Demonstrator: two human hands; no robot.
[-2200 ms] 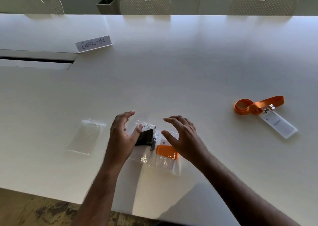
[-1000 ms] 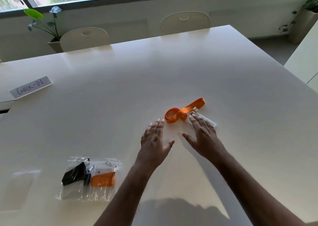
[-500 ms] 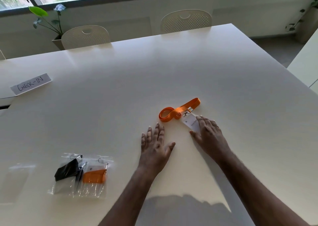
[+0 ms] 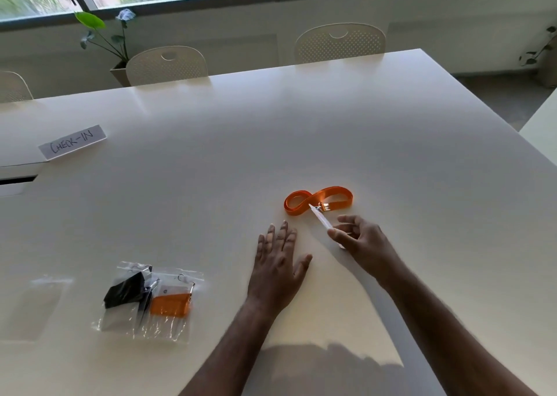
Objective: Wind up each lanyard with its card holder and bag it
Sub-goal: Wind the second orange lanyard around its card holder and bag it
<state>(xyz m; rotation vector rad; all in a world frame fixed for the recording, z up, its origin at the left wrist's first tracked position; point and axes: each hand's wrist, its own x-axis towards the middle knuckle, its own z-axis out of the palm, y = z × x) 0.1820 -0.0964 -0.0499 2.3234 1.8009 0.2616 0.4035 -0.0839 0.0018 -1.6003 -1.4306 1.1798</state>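
The right hand pinched the clear card holder between thumb and fingers and had tipped it up on its edge, so it looked thin like a stick. The holder's top end was clipped to the orange lanyard, which lay on the white table in a loose figure eight, at about 11 o'clock from that hand. The left hand lay flat on the table with its fingers straight and a little spread, and it held nothing; the lanyard was near its fingertips, at about 1 o'clock. Two filled bags sat well apart at 8 o'clock from the left hand, one with a black lanyard and one with an orange one. A flat empty bag lay further out at 9 o'clock. A paper sign that said CHECK-IN sat far off at 10 o'clock. This looked like the start of winding the last lanyard. To do it well, the strap should probably be pulled straight first, then wrapped flat and snug round the holder, with no twists. The left hand could guide the strap and keep the loose end down.
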